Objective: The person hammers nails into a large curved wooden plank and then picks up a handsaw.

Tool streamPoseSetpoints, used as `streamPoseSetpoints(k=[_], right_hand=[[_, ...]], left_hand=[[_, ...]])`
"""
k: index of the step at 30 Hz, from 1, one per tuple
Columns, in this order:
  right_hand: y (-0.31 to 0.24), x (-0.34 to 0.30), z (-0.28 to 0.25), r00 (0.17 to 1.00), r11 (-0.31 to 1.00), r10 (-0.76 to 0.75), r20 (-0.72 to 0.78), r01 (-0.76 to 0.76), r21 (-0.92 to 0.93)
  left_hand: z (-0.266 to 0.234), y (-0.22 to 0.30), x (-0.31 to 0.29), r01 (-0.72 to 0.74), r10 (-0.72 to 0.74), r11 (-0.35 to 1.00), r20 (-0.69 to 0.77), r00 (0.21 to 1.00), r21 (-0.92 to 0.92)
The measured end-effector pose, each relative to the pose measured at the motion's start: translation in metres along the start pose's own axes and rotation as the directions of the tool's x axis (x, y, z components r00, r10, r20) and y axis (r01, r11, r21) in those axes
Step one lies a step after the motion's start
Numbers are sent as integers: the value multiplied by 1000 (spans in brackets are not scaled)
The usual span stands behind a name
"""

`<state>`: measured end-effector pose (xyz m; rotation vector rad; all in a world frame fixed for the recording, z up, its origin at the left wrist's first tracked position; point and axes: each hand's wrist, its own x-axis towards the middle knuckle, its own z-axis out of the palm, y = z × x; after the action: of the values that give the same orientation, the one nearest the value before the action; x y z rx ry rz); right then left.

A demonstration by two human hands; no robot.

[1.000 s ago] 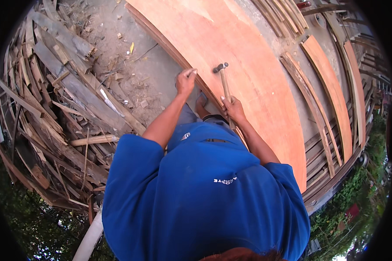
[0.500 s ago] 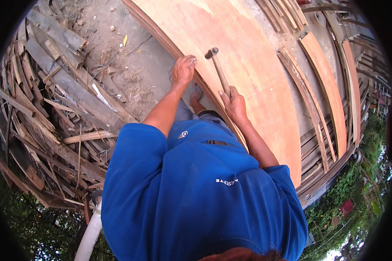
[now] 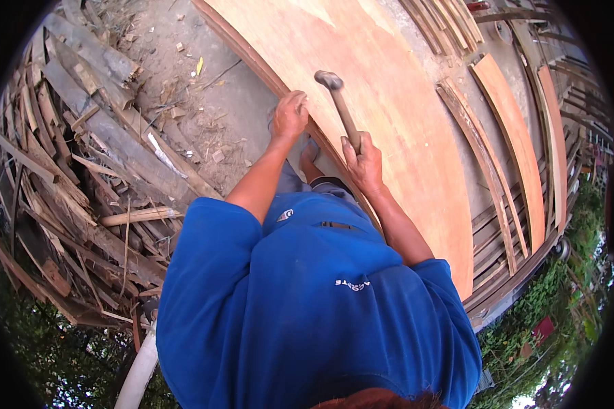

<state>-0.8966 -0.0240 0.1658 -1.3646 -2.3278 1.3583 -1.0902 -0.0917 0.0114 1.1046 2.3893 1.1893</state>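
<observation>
My right hand (image 3: pixel 364 162) is wrapped round the wooden handle of a hammer (image 3: pixel 344 112). The hammer's dark metal head is raised over a large, light-brown plywood sheet (image 3: pixel 409 170). At the sheet's left edge, my left hand (image 3: pixel 290 114) has its fingers pinched together close to the surface. Whatever lies between those fingertips is too small or hidden to make out. Along that same edge, under the sheet, runs a darker wooden strip (image 3: pixel 252 60). The hammer head is just right of my left hand, apart from it.
A heap of old boards and broken wood (image 3: pixel 82 170) fills the left side. Dusty ground (image 3: pixel 208 102) with wood scraps lies between heap and sheet. Loose planks (image 3: pixel 512 136) lie to the right, with green plants (image 3: pixel 546 341) at the lower right and a pale pole (image 3: pixel 140 371) at the lower left.
My right hand and the hammer have shifted slightly left, with the head now closer to the far side. My left hand has moved only a little and stays at the sheet's edge.
</observation>
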Motion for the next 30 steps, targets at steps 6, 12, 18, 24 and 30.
streamPoseSetpoints(k=[6,12,18,24,30], right_hand=[[59,16,32,977,955,82,198,-20,-297],[64,3,20,989,991,113,94,-106,-78],[99,-23,-13,990,982,139,1,-137,-132],[89,-18,-22,964,957,243,106,-221,-186],[48,9,-26,973,947,204,108,-168,-275]], left_hand=[[-16,-50,-42,590,-633,739,-33,774,-325],[-65,-87,-105,863,-760,105,519,390,-495],[-135,-28,-122,893,-621,26,693,367,-450],[-188,-4,-105,916,-496,58,785,372,-398],[-214,-19,-75,898,-440,13,804,399,-439]])
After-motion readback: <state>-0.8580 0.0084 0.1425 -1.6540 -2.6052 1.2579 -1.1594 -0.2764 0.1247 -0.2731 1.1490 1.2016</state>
